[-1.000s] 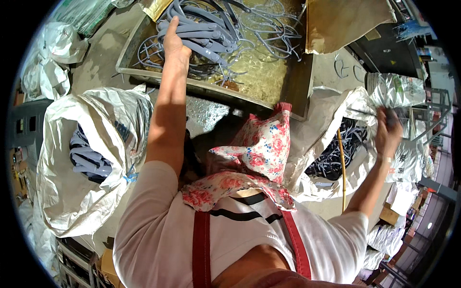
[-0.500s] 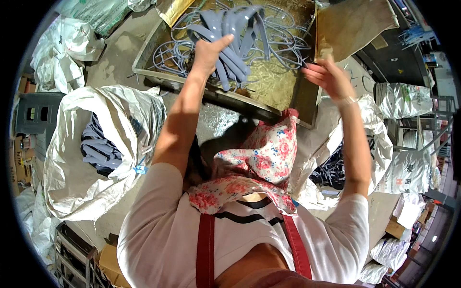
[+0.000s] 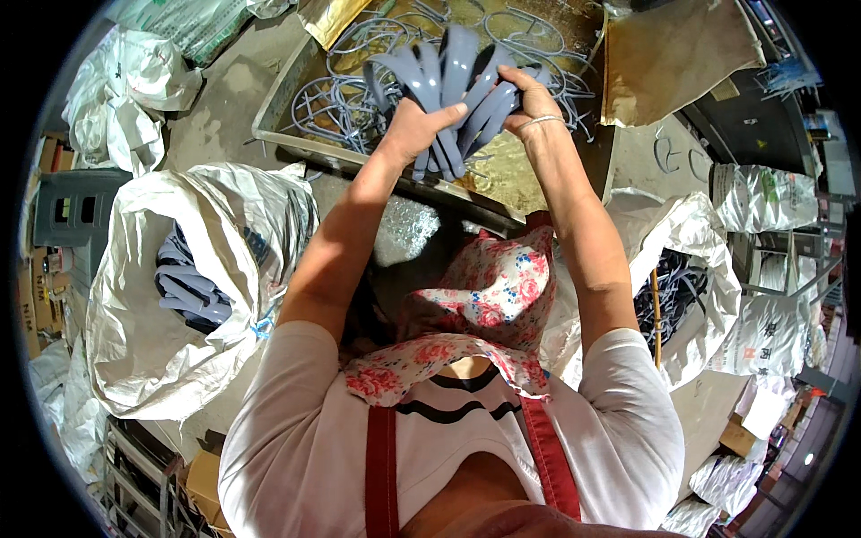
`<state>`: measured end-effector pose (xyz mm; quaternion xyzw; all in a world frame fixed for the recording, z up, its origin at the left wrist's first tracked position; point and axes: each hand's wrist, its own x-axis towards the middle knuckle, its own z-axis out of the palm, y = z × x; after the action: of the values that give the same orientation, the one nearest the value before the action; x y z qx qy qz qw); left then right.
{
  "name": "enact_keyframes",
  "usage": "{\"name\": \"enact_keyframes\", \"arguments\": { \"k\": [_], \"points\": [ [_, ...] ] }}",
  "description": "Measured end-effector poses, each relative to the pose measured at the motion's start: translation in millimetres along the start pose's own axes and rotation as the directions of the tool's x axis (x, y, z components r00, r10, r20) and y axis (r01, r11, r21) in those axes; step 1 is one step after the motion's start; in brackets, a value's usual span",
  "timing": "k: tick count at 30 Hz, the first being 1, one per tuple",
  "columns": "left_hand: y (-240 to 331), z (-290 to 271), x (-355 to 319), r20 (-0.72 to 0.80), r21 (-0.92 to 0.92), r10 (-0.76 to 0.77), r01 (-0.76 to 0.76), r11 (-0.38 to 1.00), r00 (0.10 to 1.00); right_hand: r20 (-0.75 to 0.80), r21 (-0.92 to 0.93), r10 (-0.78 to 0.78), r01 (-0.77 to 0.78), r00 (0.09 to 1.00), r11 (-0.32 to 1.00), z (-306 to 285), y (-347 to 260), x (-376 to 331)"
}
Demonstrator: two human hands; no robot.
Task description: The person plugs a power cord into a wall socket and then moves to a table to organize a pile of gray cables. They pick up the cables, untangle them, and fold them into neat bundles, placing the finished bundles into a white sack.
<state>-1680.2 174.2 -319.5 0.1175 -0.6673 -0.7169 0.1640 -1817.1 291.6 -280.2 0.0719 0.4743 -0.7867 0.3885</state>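
A bundle of broad, glossy grey plastic strips (image 3: 456, 72), bent into loops, is held over the near part of a metal-rimmed tray (image 3: 300, 143). My left hand (image 3: 418, 130) grips the bundle from its left side, thumb lying across the strips. On the right side, my right hand (image 3: 531, 97) has its fingers wrapped round the outer strips. Thin grey plastic loops (image 3: 327, 115) lie tangled in the tray behind and beside the bundle. The far ends of the strips overlap, so single pieces are hard to separate by eye.
At the left stands an open white sack (image 3: 121, 341) with grey strips (image 3: 190, 291) inside. An open white sack (image 3: 713, 309) at the right holds dark, thin pieces (image 3: 689, 291). A brown sheet (image 3: 677, 63) lies beyond the tray's right side. A dark grey crate (image 3: 76, 211) stands far left.
My right hand has come in from the right and taken hold of the bundle's right side. My left hand and the bundle have shifted slightly right, and the strips now fan out.
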Motion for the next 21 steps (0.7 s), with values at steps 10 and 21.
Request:
{"name": "enact_keyframes", "arguments": {
  "k": [10,21],
  "points": [
    [0.7,-34.3,23.9,-0.166,-0.655,-0.409,0.21,0.726,0.898,0.273,-0.458,-0.24,0.345,0.932,0.819,-17.4,-11.2,-40.9],
    [17.8,-23.0,7.5,0.184,-0.899,-0.084,0.202,0.389,0.979,0.894,-0.383,0.277,0.921,0.352,0.064,-42.0,47.3,-53.4]
  ]
}}
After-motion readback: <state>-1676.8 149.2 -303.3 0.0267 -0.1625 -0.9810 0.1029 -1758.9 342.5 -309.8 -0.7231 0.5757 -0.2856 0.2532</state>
